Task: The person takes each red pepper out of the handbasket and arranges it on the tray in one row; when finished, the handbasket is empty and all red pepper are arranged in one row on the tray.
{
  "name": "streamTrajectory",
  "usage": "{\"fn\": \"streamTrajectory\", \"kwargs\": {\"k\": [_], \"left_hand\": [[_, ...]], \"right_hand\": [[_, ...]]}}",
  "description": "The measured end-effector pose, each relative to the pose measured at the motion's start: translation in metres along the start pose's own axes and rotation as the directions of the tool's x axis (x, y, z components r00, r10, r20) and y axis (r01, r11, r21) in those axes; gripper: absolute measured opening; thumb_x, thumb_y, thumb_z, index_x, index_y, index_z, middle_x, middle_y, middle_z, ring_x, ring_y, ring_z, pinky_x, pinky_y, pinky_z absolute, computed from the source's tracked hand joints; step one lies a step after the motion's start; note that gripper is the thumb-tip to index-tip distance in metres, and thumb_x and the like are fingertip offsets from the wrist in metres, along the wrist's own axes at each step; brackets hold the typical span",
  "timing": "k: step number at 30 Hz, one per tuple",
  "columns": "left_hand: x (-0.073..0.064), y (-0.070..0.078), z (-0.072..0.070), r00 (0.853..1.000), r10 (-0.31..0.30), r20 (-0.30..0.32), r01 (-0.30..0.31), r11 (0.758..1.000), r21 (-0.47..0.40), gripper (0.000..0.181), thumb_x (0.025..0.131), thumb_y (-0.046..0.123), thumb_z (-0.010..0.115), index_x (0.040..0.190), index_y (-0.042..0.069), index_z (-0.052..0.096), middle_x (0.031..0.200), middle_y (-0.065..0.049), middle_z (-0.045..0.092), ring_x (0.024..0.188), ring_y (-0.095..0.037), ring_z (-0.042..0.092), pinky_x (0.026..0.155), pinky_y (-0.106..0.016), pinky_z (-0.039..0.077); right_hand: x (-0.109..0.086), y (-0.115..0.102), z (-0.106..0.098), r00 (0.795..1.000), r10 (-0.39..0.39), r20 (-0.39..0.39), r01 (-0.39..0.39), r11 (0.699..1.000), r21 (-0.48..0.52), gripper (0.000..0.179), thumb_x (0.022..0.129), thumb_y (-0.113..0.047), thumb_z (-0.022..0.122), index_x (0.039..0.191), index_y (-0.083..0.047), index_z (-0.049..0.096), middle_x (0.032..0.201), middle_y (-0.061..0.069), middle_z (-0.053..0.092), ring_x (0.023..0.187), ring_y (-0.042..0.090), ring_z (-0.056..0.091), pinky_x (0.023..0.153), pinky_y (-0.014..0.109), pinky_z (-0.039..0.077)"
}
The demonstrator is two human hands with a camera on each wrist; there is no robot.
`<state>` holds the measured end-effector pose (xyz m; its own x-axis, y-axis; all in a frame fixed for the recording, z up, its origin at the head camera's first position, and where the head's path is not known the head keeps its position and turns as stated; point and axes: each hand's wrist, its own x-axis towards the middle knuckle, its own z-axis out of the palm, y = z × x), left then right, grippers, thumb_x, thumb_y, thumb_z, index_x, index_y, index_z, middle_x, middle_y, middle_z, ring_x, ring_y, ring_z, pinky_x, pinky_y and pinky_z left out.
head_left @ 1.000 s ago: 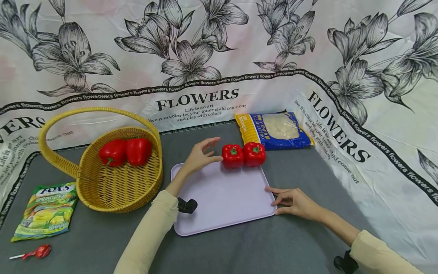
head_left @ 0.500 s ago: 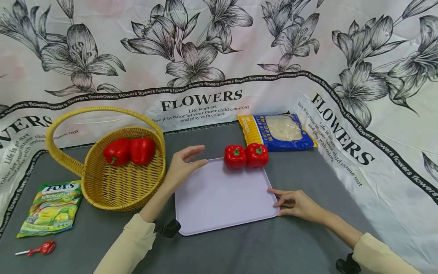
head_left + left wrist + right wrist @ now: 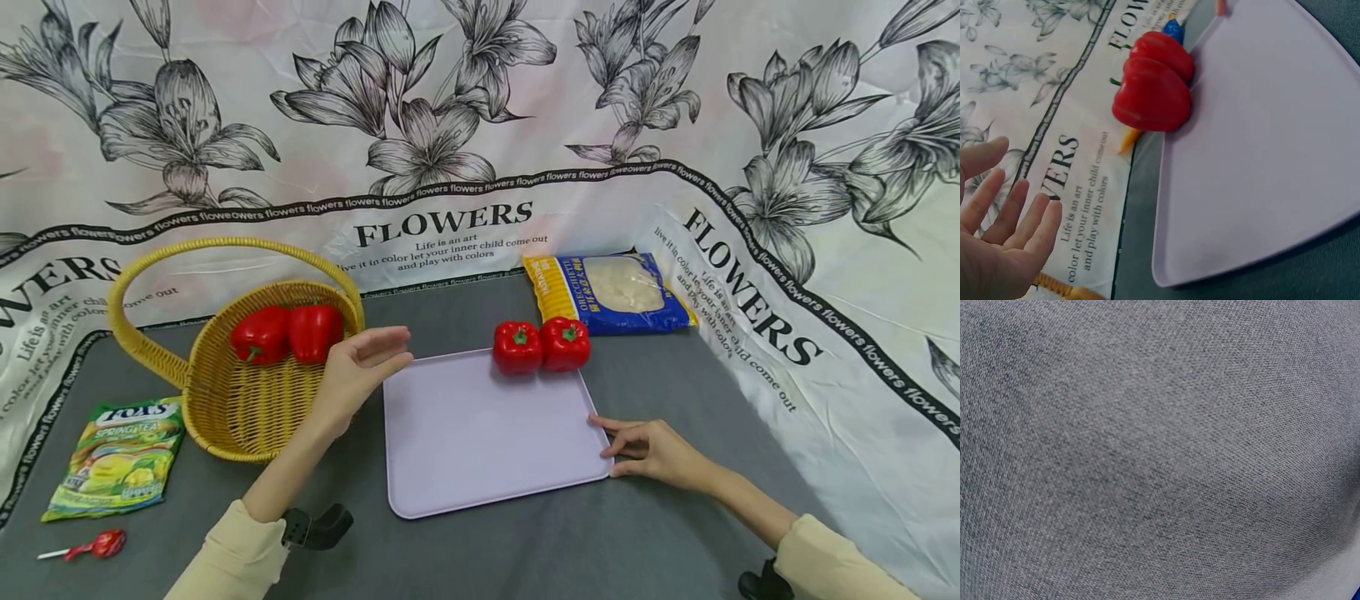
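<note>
Head view: left hand (image 3: 356,372) near basket (image 3: 255,404); right hand (image 3: 657,452) touching tray (image 3: 495,437); 2 grips apart.

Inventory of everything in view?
tray: 1, lavender, centre
tray peppers: 2, red, tray's far edge
basket: 1, yellow, left of tray
basket peppers: 2, red, inside basket
pasta bag: 1, blue-yellow, far right
Fox's bag: 1, green-yellow, left of basket
lollipop: 1, red, near left
tabletop: 1, grey, beneath items
backdrop: 1, white floral, far side
sleeves: 2, cream, forearms
wrist cameras: 2, black, wrists
left hand: 1, near basket
right hand: 1, tray's right edge
</note>
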<state>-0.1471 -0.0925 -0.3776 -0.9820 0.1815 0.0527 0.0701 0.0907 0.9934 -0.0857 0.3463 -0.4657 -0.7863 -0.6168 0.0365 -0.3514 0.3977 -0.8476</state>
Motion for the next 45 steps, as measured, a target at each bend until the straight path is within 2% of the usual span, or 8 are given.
{"fn": "streamTrajectory", "kwargs": {"k": [12,17,22,27,33,37,40,45], "left_hand": [[-0.012,0.015,-0.047,0.996,-0.082,-0.032,0.076,0.985,-0.158,0.043,0.090,0.013,0.067,0.128,-0.004,0.055,0.106,0.004,0.071,0.096,-0.009,0.068,0.081,-0.029,0.054],[-0.007,0.017,-0.067,0.987,-0.155,-0.036,0.140,0.956,-0.259,0.028,0.090,0.011,0.068,0.117,0.008,0.064,0.102,0.005,0.072,0.091,-0.008,0.069,0.077,-0.027,0.056],[0.004,0.020,-0.092,0.964,-0.265,-0.005,0.245,0.900,-0.359,0.014,0.090,0.010,0.067,0.101,0.018,0.071,0.096,0.005,0.072,0.086,-0.010,0.070,0.074,-0.027,0.057],[0.017,0.020,-0.113,0.923,-0.386,-0.009,0.354,0.856,-0.376,0.015,0.091,0.008,0.064,0.093,0.021,0.071,0.087,0.007,0.073,0.079,-0.009,0.070,0.071,-0.027,0.058],[0.039,0.018,-0.129,0.895,-0.440,-0.075,0.415,0.882,-0.223,0.013,0.090,0.011,0.066,0.097,0.022,0.063,0.079,0.013,0.070,0.074,-0.004,0.068,0.065,-0.022,0.057],[0.052,0.012,-0.129,0.888,-0.408,-0.212,0.406,0.912,-0.058,0.024,0.088,0.011,0.069,0.109,0.015,0.057,0.074,0.021,0.064,0.069,0.004,0.064,0.064,-0.017,0.055],[0.058,0.004,-0.126,0.867,-0.369,-0.334,0.408,0.912,0.051,0.035,0.086,0.009,0.071,0.118,0.007,0.058,0.076,0.023,0.061,0.067,0.009,0.058,0.064,-0.014,0.053],[0.065,-0.008,-0.118,0.855,-0.272,-0.441,0.414,0.870,0.267,0.048,0.084,0.009,0.073,0.128,-0.003,0.058,0.110,-0.009,0.066,0.096,-0.011,0.056,0.067,-0.016,0.047]], "right_hand": [[0.000,0.000,-0.001,1.000,-0.001,0.000,0.001,1.000,0.001,0.015,0.082,-0.012,0.075,0.096,-0.010,0.072,0.138,0.028,0.045,0.130,0.013,0.043,0.088,0.019,0.049],[0.000,0.000,-0.001,1.000,0.004,0.000,-0.004,1.000,-0.005,0.014,0.082,-0.013,0.075,0.096,-0.011,0.072,0.138,0.027,0.045,0.129,0.013,0.043,0.088,0.019,0.049],[0.000,0.001,0.000,1.000,0.009,-0.001,-0.009,1.000,-0.014,0.014,0.082,-0.015,0.075,0.096,-0.012,0.072,0.138,0.026,0.046,0.129,0.010,0.042,0.088,0.020,0.049],[0.000,0.002,0.000,1.000,0.017,-0.006,-0.017,1.000,-0.006,0.014,0.081,-0.014,0.076,0.095,-0.012,0.072,0.138,0.026,0.046,0.129,0.008,0.042,0.088,0.020,0.049],[0.000,0.002,0.000,1.000,0.015,-0.007,-0.015,1.000,-0.001,0.014,0.081,-0.013,0.076,0.095,-0.012,0.072,0.138,0.026,0.046,0.129,0.009,0.042,0.088,0.020,0.049],[-0.001,0.002,0.000,1.000,0.013,-0.010,-0.013,1.000,-0.001,0.014,0.081,-0.013,0.076,0.094,-0.012,0.071,0.138,0.027,0.046,0.129,0.009,0.042,0.088,0.020,0.049],[-0.001,0.001,0.000,1.000,0.003,-0.012,-0.003,1.000,-0.001,0.013,0.081,-0.013,0.076,0.093,-0.012,0.071,0.137,0.027,0.046,0.129,0.012,0.043,0.087,0.021,0.049],[-0.001,0.002,0.001,1.000,-0.007,-0.010,0.007,1.000,0.017,0.013,0.081,-0.011,0.076,0.093,-0.011,0.071,0.136,0.028,0.046,0.128,0.010,0.043,0.087,0.021,0.050]]}}
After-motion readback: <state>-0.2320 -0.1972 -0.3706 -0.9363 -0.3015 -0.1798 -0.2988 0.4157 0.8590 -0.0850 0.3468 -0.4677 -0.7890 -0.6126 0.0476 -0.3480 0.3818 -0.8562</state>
